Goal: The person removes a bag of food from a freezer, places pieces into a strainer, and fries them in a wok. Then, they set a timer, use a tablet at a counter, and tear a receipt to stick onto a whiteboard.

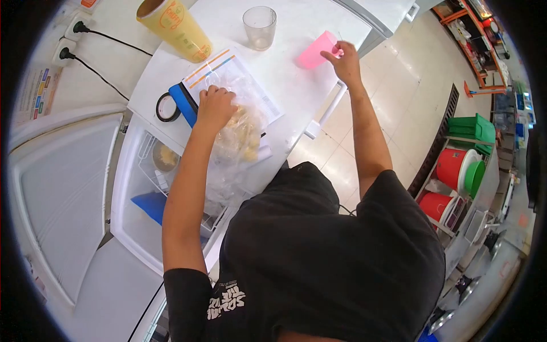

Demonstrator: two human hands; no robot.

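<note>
My left hand (215, 107) is closed on the upper part of a clear plastic bag (242, 134) that holds pale yellow pieces of food. The bag lies at the front edge of the white top, partly over a printed sheet (263, 101). Out to the right, the fingers of my right hand (346, 61) close on the handle side of a pink plastic mug (317, 51), which looks tilted. Left of the bag are a blue and black object (183, 105) and a roll of black tape (167, 107). A clear cup (260, 28) stands farther back.
A tall yellow paper cup (176, 31) leans at the back left. Below on the left, an open chest freezer (128, 228) holds a wire basket with a bowl (165, 157) and a blue bag (150, 205). Shelves with red tubs (450, 168) stand at the right.
</note>
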